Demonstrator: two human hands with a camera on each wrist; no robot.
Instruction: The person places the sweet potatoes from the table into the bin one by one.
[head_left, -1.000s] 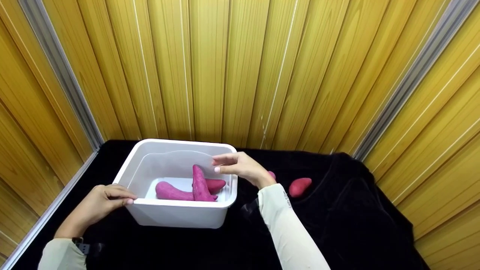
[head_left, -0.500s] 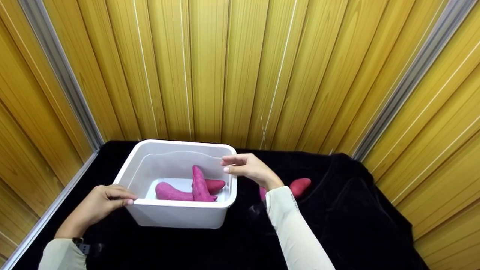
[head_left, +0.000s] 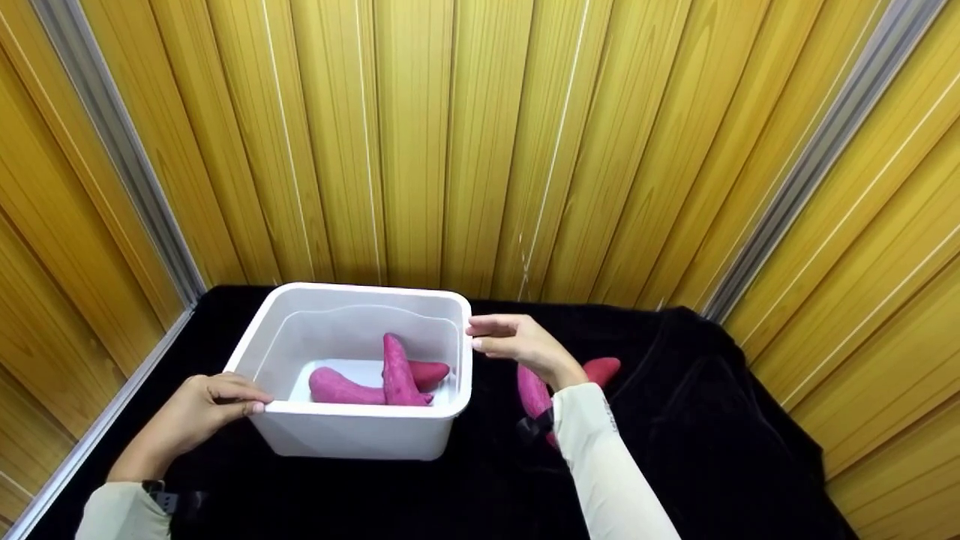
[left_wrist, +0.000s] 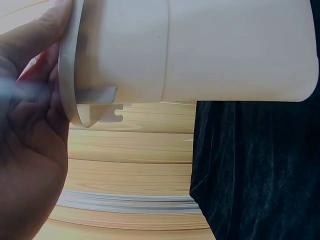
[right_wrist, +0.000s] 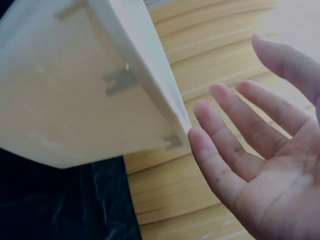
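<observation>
A white plastic bin stands on the black cloth. In it lie a pink-purple sweet potato, a second sweet potato across it, and a redder sweet potato partly behind. My left hand pinches the bin's near left rim between thumb and fingers; the left wrist view shows this hand at the rim too. Just outside the right rim is my right hand, holding nothing. Its fingers are spread in the right wrist view, where the hand has fingertips close to the rim.
Right of the bin lie a purple sweet potato and a red sweet potato, both partly hidden by the right hand and arm. Black cloth covers the surface. Yellow wood-patterned walls enclose the back and sides.
My right hand has moved right, from over the inside of the bin to outside its right rim. The left hand stays on the rim. More of the purple sweet potato outside shows.
</observation>
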